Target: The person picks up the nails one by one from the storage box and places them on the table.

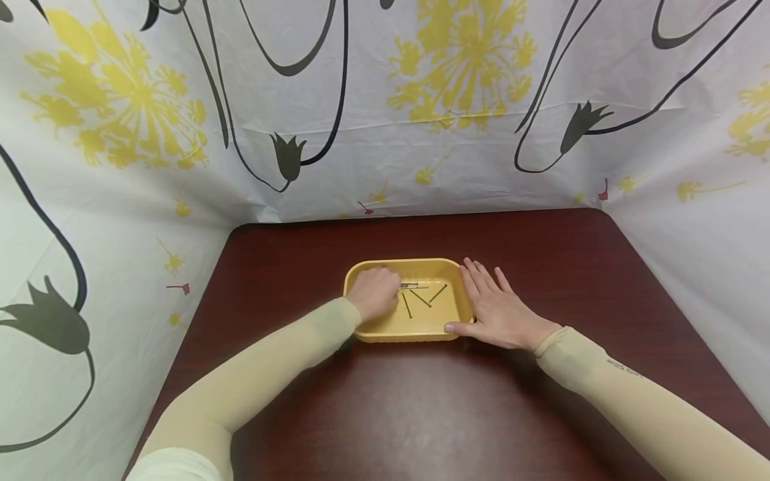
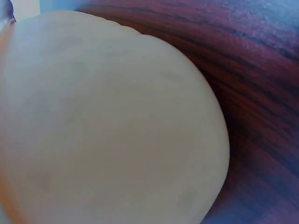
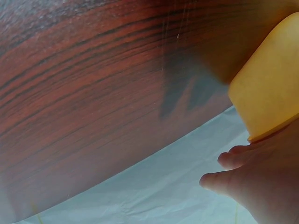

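Observation:
A shallow yellow tray [image 1: 409,336] stands on the dark red-brown table. Inside its left part is my left hand [image 1: 374,292], fingers curled, knuckles up. Several thin dark nails [image 1: 414,285] jut out at its fingertips, which seem to pinch them; the fingertips themselves are hidden. More loose nails [image 1: 421,298] lie on the tray floor to the right. My right hand [image 1: 502,310] rests against the tray's right end with fingers spread and straight, thumb at the front corner. In the right wrist view, fingers [image 3: 224,179] show beside the yellow tray wall [image 3: 268,79].
The wooden table [image 1: 409,414] extends around the tray on all sides. A white cloth with yellow and grey flower prints [image 1: 373,100] hangs behind and along both sides. The left wrist view is mostly filled by a pale sleeve [image 2: 112,121].

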Demonstrator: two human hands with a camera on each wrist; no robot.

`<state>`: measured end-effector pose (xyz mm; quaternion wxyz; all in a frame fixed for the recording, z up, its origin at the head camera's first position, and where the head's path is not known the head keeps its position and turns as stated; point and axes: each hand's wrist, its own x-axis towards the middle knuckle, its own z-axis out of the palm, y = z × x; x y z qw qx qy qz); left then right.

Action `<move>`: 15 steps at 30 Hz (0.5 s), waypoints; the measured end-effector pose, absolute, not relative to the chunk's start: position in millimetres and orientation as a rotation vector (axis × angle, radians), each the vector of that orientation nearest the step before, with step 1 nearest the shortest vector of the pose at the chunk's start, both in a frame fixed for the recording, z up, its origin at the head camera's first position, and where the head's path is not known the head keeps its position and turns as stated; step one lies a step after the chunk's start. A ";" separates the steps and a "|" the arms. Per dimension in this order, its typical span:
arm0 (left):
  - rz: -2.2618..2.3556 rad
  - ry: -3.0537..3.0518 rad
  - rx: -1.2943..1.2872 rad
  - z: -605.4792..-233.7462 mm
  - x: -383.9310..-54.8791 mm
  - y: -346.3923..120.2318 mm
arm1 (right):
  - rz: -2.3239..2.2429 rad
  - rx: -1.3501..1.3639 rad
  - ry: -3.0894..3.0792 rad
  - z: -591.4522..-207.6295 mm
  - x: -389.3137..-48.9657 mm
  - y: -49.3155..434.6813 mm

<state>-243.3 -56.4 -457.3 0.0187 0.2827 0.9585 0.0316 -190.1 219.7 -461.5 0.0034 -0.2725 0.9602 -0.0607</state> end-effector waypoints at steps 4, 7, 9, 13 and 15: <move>0.004 2.981 0.961 -453.0 -237.9 -58.5 | -0.189 -0.860 3.011 -462.2 -190.7 220.0; -0.045 2.984 1.034 -450.3 -233.4 -60.6 | -0.181 -0.866 3.019 -463.1 -191.2 220.5; -0.056 2.989 1.079 -448.8 -230.3 -61.8 | -0.180 -0.868 3.022 -463.5 -191.3 220.7; -0.068 3.017 1.168 -446.6 -224.4 -63.7 | -0.183 -0.864 3.023 -463.6 -190.9 220.6; -0.084 3.027 1.200 -444.6 -221.2 -64.7 | -0.181 -0.861 3.024 -463.4 -190.7 220.5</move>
